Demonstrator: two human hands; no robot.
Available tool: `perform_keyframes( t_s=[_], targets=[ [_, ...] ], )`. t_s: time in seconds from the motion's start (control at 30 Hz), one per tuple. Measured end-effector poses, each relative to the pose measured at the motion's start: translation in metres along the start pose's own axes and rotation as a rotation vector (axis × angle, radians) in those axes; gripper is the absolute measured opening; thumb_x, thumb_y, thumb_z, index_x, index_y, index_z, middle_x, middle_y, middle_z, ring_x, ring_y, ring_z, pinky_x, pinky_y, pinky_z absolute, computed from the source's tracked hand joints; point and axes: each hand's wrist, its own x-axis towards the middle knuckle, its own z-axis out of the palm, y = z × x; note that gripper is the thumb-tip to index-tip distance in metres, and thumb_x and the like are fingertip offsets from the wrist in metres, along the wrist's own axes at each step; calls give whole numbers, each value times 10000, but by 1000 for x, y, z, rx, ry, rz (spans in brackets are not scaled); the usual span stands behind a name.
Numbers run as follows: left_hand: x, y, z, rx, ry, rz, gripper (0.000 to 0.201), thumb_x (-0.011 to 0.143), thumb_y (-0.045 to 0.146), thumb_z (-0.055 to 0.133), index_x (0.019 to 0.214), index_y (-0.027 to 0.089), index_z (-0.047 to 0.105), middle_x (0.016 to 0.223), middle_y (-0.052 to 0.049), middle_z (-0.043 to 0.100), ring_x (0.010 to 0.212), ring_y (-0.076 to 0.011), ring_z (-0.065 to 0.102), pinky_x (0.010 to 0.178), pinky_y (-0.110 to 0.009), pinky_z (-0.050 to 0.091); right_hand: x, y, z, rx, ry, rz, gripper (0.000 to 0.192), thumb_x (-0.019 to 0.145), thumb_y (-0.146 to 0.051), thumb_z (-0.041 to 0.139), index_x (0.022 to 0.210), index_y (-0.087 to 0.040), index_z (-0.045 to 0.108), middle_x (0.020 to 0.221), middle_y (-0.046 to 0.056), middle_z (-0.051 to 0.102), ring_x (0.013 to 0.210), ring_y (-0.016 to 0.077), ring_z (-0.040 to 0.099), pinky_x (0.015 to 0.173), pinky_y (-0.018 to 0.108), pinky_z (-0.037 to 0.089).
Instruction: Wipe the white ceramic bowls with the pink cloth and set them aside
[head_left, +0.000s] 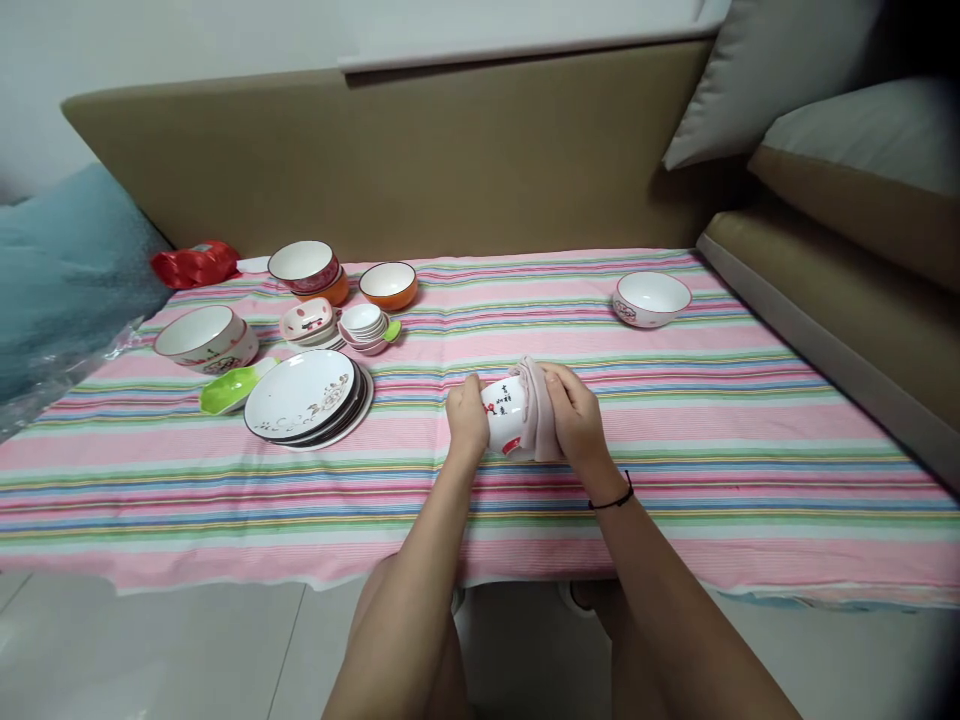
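Observation:
My left hand (468, 418) grips the left side of a white bowl (504, 410) with dark lettering and red marks. The bowl is tipped on its side above the striped cloth, so its opening does not show. A greyish-pink cleaning cloth (537, 410) wraps over the bowl's right part. Around that cloth my right hand (576, 415) is closed, pressing it on the bowl; a thin black band circles the wrist. To the right behind stands another white bowl (651, 300) with a red rim.
Left on the striped cloth (525, 520) are stacked plates (307, 395), a green dish (231, 390), a large white bowl (206, 340), stacked bowls (304, 268), an orange bowl (388, 287), small dishes (364, 322) and a red package (196, 264). Cushions (862, 160) lie right.

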Motion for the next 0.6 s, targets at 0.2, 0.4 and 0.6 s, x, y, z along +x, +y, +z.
perform_keyframes(
  t_s=[0.2,0.4,0.6],
  targets=[
    [-3,-3,4,69,7,56,452,848,257,413,412,214,301,407,45,252,414,-103,219,471,-279,171,-4,0,6,-157,26,-64,285,922,-345,402,1030,-230,640,1035,51,654,996,218,562,896,370,423],
    [-14,0,4,238,42,232,504,872,298,445,385,206,356,394,31,295,424,-119,278,516,-295,166,-10,-7,14,-536,12,-263,251,881,-343,445,988,-206,626,931,78,628,918,247,529,939,438,371],
    [-10,0,5,213,-6,220,510,871,290,435,377,207,338,384,27,314,421,-122,274,515,-295,169,-4,0,14,-375,-2,-223,237,894,-317,413,916,-223,629,913,53,634,903,224,530,882,380,388]
  ],
)
